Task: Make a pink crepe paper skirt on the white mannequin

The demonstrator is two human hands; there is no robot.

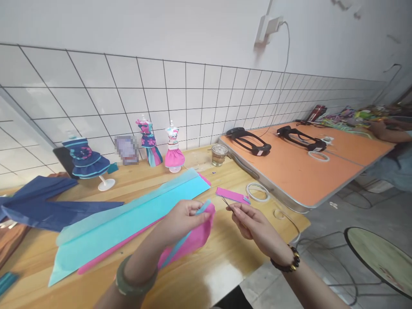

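White tiled wall (199, 92), orange table (299, 167)

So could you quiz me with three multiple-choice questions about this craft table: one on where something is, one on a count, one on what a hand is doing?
1. Where does the glass jar stand?
A. by the tiled wall, at the wooden table's far right edge
B. on the stool
C. beside the left hand

2. How many dressed mini mannequins stand by the wall?
A. one
B. three
C. five

3. What is the left hand doing?
A. resting flat
B. holding a cup
C. pinching pink tissue paper

Answers: 1 A, the jar sits far back near the tiles. 2 B, a navy dress, a teal-pink dress and a pink dress. 3 C, its fingers grip the folded pink sheet.
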